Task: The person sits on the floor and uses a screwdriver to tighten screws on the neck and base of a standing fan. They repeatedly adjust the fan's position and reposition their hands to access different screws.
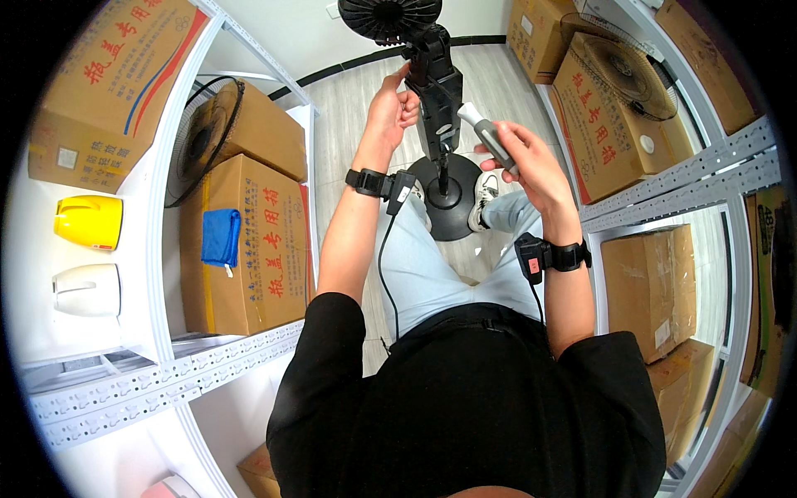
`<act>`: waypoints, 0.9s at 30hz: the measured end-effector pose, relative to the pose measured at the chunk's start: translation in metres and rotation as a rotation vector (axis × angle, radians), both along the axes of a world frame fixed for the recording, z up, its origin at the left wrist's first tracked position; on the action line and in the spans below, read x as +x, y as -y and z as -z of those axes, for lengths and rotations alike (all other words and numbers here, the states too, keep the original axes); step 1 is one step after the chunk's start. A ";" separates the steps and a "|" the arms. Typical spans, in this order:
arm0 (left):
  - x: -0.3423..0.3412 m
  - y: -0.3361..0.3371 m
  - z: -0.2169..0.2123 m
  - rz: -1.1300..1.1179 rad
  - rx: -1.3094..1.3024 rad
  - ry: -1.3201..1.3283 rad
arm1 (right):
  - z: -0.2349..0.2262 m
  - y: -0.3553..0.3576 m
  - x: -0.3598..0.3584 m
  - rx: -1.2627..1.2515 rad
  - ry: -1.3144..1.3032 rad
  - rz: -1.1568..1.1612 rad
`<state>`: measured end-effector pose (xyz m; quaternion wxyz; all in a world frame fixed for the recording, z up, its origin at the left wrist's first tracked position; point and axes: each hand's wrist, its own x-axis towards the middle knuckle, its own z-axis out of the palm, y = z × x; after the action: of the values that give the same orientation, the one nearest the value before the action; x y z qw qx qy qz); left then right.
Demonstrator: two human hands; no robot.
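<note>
Your left hand [390,110]: left of black plastic fan stand [440,95], grip can't tell | your right hand [531,158]: right of stand, clamped on grey white-tipped cylindrical tool [491,143]

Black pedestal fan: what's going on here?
A person stands over the black pedestal fan, its round base between their shoes. The left hand is at its upper part; the right hand holds a grey tool, white end towards the fan. A wire guard rests on a box to the right.

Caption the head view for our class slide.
Left hand at black fan stand, right hand holding grey, white-tipped tool.
</note>
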<state>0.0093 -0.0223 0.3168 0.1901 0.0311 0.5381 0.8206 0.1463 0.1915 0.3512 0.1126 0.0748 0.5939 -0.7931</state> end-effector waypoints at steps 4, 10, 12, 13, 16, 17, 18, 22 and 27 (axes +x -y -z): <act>-0.004 0.001 0.003 0.007 0.010 0.001 | 0.001 0.017 0.007 0.370 -0.231 0.150; -0.005 0.002 0.005 0.025 0.032 -0.011 | -0.002 -0.002 -0.002 -0.067 0.069 -0.031; -0.005 0.002 0.005 0.023 0.029 -0.009 | -0.001 0.001 -0.001 -0.057 0.057 -0.010; -0.005 0.002 0.004 0.023 0.022 -0.006 | 0.001 0.003 0.001 0.149 -0.069 0.028; -0.006 0.003 0.003 0.023 0.009 0.002 | 0.002 0.011 0.008 0.635 -0.317 0.102; -0.008 0.006 0.004 0.023 0.008 0.002 | -0.003 0.013 0.008 0.708 -0.315 0.100; -0.009 0.006 0.003 0.028 0.007 0.001 | -0.005 0.013 0.009 0.783 -0.311 0.102; -0.007 0.003 0.003 0.021 0.016 0.000 | 0.002 0.008 0.001 0.132 -0.037 0.080; -0.006 0.002 0.004 0.027 0.026 0.010 | 0.001 0.014 0.006 0.416 -0.189 0.115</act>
<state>0.0032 -0.0247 0.3130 0.2034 0.0366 0.5259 0.8251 0.1528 0.1770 0.3500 -0.0066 0.0554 0.7473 -0.6621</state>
